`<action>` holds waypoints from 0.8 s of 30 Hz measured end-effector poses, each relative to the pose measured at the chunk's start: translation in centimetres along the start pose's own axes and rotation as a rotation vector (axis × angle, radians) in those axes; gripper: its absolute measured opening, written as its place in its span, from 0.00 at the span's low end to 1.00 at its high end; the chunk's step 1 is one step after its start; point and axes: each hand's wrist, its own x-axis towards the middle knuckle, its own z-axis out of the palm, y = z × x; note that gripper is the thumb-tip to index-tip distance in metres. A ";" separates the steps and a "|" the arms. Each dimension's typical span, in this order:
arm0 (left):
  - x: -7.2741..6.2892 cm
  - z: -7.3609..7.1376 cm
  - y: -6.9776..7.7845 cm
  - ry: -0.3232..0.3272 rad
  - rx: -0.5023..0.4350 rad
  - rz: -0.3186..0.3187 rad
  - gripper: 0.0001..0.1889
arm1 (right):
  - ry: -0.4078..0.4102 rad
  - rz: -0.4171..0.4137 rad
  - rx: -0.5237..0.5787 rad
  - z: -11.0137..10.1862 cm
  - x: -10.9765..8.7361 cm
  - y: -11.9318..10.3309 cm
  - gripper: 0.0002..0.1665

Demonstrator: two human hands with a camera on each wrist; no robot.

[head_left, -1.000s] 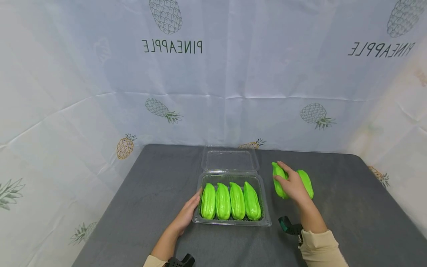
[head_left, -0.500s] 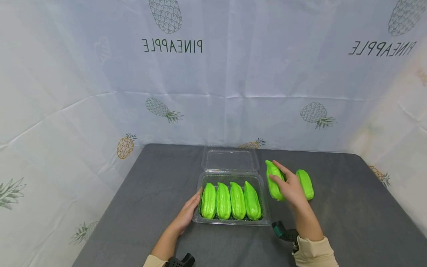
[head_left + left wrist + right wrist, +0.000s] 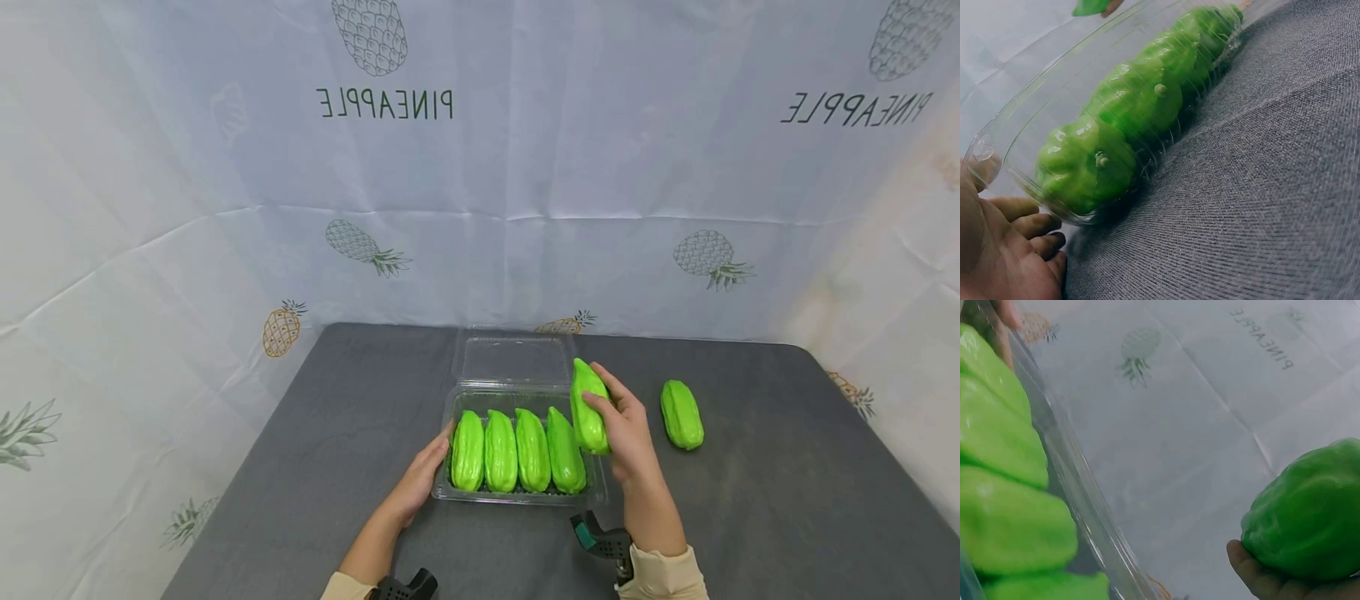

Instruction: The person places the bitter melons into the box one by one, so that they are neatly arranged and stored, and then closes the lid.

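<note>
My right hand (image 3: pixel 626 429) grips a ribbed green pepper (image 3: pixel 587 408), thumb on its near side and fingers behind. It is held up at the right edge of a clear plastic box (image 3: pixel 517 498), overlapping that edge in the head view. In the right wrist view, fingertips (image 3: pixel 1257 575) curl under the held pepper (image 3: pixel 1310 512). Several similar peppers (image 3: pixel 501 452) lie side by side inside the box. Against the box's left wall rests my left hand (image 3: pixel 420 479); in the left wrist view its fingers (image 3: pixel 1038 225) are extended beside the plastic.
The box's hinged lid (image 3: pixel 517 358) lies folded back toward the rear of the dark grey table (image 3: pixel 375 392). Another green pepper (image 3: pixel 682 415) lies on the table at the right. A pineapple-print curtain (image 3: pixel 510 167) hangs behind the table.
My right hand has carried the pepper leftward from near the lone pepper to the box's right edge. The left hand and the box have stayed in place.
</note>
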 end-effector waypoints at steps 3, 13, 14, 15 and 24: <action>0.0 -0.1 0.0 0.002 -0.005 0.003 0.35 | -0.002 -0.008 0.061 1.3 -0.1 0.2 0.32; 0.0 0.0 0.2 -0.004 -0.005 -0.005 0.35 | -0.037 -0.038 0.099 5.5 0.0 1.5 0.30; 0.1 0.0 0.2 -0.003 -0.006 -0.004 0.35 | -0.042 -0.045 0.091 5.8 0.0 1.6 0.30; 0.1 0.0 0.2 -0.004 -0.007 -0.002 0.35 | -0.047 -0.052 0.082 6.2 0.0 1.8 0.31; -0.1 0.0 0.4 0.006 -0.013 0.006 0.33 | -0.079 -0.074 0.048 8.8 0.1 3.0 0.31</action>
